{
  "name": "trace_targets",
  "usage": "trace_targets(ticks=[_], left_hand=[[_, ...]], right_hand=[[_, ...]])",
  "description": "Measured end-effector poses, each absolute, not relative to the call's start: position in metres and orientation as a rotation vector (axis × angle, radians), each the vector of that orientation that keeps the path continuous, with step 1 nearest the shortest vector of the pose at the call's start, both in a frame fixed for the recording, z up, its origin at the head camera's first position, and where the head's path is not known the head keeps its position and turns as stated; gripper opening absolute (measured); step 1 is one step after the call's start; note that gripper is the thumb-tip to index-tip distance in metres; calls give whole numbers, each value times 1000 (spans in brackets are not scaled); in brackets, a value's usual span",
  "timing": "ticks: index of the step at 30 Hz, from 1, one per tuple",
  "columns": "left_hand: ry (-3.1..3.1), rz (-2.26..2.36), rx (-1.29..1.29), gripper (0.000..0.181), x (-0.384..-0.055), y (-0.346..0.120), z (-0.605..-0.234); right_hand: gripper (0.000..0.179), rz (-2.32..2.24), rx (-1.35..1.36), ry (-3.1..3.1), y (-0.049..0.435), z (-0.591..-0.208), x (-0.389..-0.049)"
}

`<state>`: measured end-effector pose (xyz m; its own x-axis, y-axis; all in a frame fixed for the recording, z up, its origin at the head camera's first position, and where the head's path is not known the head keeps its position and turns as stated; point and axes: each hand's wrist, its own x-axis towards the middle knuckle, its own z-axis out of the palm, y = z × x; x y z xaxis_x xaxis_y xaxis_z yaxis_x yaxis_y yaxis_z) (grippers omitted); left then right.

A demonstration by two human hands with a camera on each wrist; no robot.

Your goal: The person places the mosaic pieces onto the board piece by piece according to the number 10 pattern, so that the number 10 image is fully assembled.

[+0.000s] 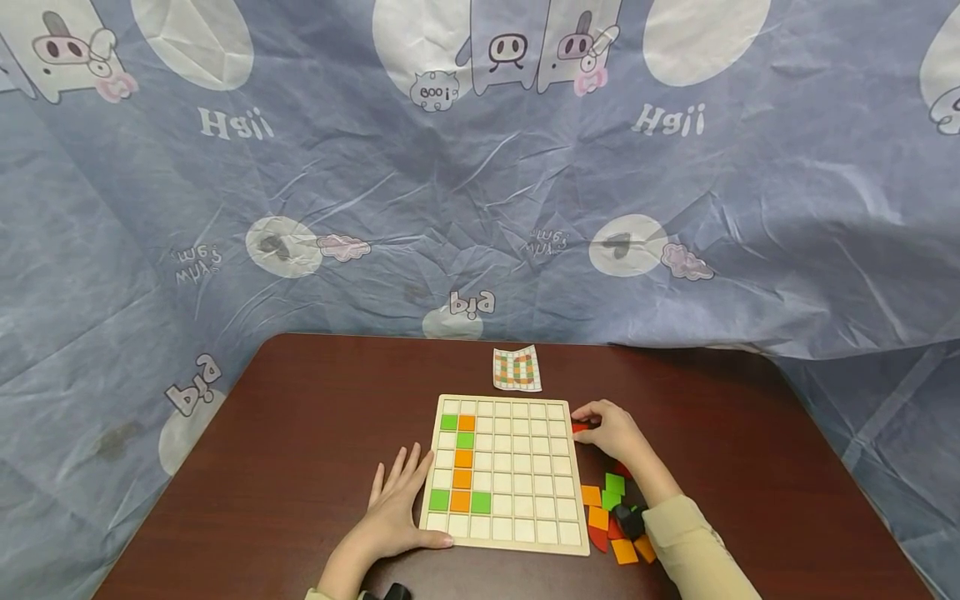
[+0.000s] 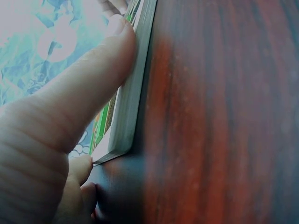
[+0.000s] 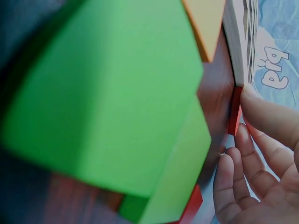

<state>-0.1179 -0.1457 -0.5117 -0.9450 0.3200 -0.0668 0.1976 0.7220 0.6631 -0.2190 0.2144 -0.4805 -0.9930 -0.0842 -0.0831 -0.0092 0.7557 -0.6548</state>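
A pale wooden grid board (image 1: 525, 505) lies on the table, with several green and orange square tiles set in its left columns. My left hand (image 1: 392, 511) rests at the board's lower left corner, fingers spread along the left side and the thumb on the near edge. In the left wrist view that thumb (image 2: 100, 60) lies across the board's rim. By the board's upper right edge, my right hand (image 1: 617, 431) pinches a red tile (image 1: 580, 427) between thumb and fingers. The right wrist view shows this red tile (image 3: 235, 109) at the thumb tip, close against the board's side.
Loose green, orange and red tiles (image 1: 625, 552) lie in a pile right of the board, partly under my right wrist. Behind the board is a small creased paper (image 1: 517, 369) printed with a coloured grid. A patterned cloth (image 1: 465, 208) hangs beyond the dark table (image 1: 360, 383).
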Motion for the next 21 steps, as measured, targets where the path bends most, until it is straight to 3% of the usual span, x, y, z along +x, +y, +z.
trace_targets(ticks=[21], left_hand=[[2747, 1029, 417, 127, -118, -146, -512]], right_hand=[[21, -1009, 32, 2757, 227, -470, -212]])
